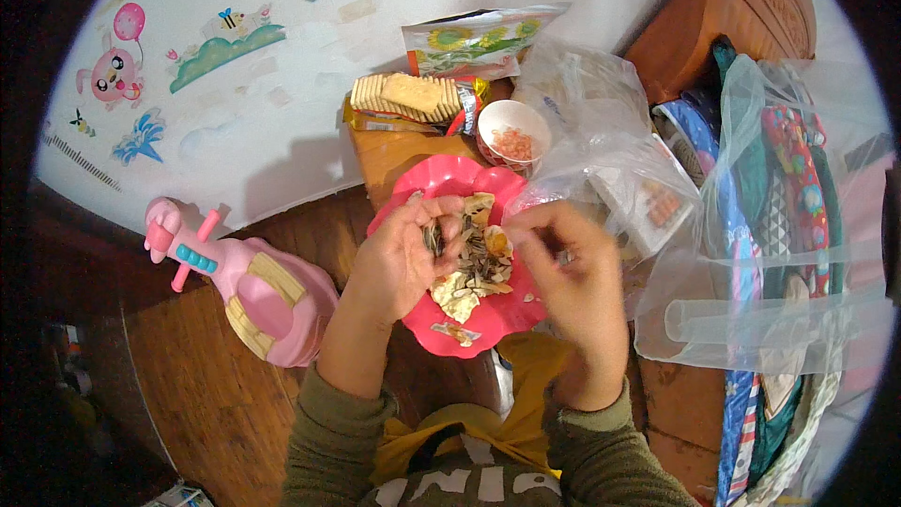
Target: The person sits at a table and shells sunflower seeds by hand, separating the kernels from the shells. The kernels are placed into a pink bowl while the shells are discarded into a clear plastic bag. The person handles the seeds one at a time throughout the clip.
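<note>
A pink scalloped plastic plate lies before me, with sunflower seeds, hulls and peel-like scraps heaped in it. Over its left side my left hand is cupped, palm up, around several striped sunflower seeds. My right hand hovers over the plate's right side, thumb and forefinger near each other; it is blurred, and whether anything is between the fingertips cannot be told. Just beyond the plate stands a white bowl with small orange-pink pieces inside.
An opened pack of biscuits and a sunflower-printed bag lie by the wall on a wooden table. Clear plastic bags and a white tray are at right, beside netting-covered bedding. A pink ride-on toy stands on the floor at left.
</note>
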A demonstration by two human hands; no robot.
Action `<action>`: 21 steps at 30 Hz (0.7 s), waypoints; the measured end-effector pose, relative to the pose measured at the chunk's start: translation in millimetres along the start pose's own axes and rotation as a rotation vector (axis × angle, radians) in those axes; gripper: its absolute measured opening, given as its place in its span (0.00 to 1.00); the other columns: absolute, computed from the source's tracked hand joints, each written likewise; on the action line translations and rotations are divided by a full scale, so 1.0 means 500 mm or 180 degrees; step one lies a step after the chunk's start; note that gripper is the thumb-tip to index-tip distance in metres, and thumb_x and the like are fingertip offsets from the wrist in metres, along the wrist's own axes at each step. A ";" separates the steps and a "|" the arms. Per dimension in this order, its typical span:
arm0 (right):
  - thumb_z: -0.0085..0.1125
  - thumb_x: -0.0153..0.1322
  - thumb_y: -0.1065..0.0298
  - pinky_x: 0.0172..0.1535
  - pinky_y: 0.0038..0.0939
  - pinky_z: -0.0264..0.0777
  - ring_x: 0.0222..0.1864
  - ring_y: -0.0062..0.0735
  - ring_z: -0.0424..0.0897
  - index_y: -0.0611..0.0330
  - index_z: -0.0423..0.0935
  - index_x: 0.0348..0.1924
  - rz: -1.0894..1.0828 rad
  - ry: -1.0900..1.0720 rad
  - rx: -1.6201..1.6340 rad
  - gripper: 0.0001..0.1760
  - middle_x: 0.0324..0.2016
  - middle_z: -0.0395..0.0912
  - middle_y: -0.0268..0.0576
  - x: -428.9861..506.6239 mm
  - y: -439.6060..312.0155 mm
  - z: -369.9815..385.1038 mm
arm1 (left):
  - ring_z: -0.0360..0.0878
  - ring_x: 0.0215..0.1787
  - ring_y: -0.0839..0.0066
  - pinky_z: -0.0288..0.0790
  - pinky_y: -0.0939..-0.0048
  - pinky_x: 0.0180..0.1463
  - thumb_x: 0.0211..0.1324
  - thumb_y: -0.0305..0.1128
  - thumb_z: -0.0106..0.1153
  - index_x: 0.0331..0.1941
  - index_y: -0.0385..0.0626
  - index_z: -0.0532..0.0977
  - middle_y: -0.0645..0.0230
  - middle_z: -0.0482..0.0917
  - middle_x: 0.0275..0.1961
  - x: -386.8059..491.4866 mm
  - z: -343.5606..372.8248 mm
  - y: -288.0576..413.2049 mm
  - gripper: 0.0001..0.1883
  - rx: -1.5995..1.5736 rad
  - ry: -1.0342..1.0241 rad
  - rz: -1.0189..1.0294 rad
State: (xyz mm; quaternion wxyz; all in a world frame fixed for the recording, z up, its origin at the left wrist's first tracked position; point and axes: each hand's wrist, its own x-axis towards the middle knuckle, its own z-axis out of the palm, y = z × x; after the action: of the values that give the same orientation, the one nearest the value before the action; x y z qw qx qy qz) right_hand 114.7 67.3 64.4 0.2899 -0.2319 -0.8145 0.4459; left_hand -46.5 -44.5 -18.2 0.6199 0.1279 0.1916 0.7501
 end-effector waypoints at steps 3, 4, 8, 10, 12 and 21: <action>0.61 0.65 0.77 0.35 0.30 0.72 0.32 0.33 0.79 0.64 0.78 0.37 -0.0561 -0.0226 -0.0345 0.07 0.30 0.80 0.42 0.000 -0.004 0.036 | 0.71 0.58 0.63 0.65 0.58 0.61 0.69 0.48 0.39 0.58 0.37 0.68 0.58 0.75 0.51 0.015 0.039 -0.013 0.27 -0.0239 0.0354 0.0233; 0.62 0.64 0.75 0.36 0.35 0.73 0.33 0.42 0.79 0.63 0.77 0.37 -0.0741 -0.0194 -0.0498 0.08 0.31 0.79 0.46 0.002 0.002 0.049 | 0.68 0.63 0.60 0.59 0.55 0.68 0.69 0.48 0.39 0.60 0.36 0.66 0.55 0.74 0.56 0.014 0.033 -0.013 0.28 -0.0333 0.0028 0.0255; 0.62 0.63 0.74 0.37 0.44 0.73 0.36 0.54 0.78 0.63 0.76 0.38 -0.0864 -0.0084 -0.0780 0.11 0.33 0.77 0.51 0.004 0.023 0.085 | 0.67 0.65 0.61 0.59 0.57 0.69 0.69 0.49 0.38 0.61 0.35 0.65 0.53 0.70 0.62 0.015 0.055 -0.016 0.29 -0.0166 0.0121 0.0284; 0.62 0.63 0.74 0.37 0.44 0.73 0.36 0.55 0.78 0.64 0.75 0.38 -0.0876 -0.0037 -0.0785 0.11 0.33 0.76 0.52 0.006 0.031 0.093 | 0.66 0.66 0.61 0.59 0.58 0.69 0.69 0.49 0.38 0.62 0.34 0.64 0.52 0.69 0.64 0.012 0.059 -0.021 0.30 -0.0029 0.0208 0.0352; 0.61 0.63 0.75 0.37 0.44 0.73 0.36 0.55 0.78 0.64 0.75 0.37 -0.0895 -0.0053 -0.0723 0.10 0.33 0.76 0.53 0.008 0.035 0.095 | 0.65 0.66 0.62 0.58 0.58 0.70 0.69 0.47 0.39 0.61 0.33 0.65 0.52 0.69 0.64 0.008 0.058 -0.015 0.28 -0.0093 0.0135 0.0363; 0.58 0.71 0.75 0.33 0.23 0.69 0.30 0.21 0.75 0.64 0.74 0.36 0.0237 -0.0032 0.0871 0.04 0.28 0.75 0.34 0.008 0.021 0.086 | 0.72 0.42 0.74 0.67 0.72 0.46 0.67 0.40 0.42 0.47 0.42 0.71 0.64 0.74 0.43 0.000 0.045 -0.011 0.15 0.0700 0.0729 0.0351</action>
State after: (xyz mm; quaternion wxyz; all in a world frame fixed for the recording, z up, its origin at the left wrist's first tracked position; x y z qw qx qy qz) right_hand 84.1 49.6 37.8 0.2979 -0.2181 -0.7384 0.5643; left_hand -31.9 -40.8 -0.4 0.5342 0.1190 0.3347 0.7671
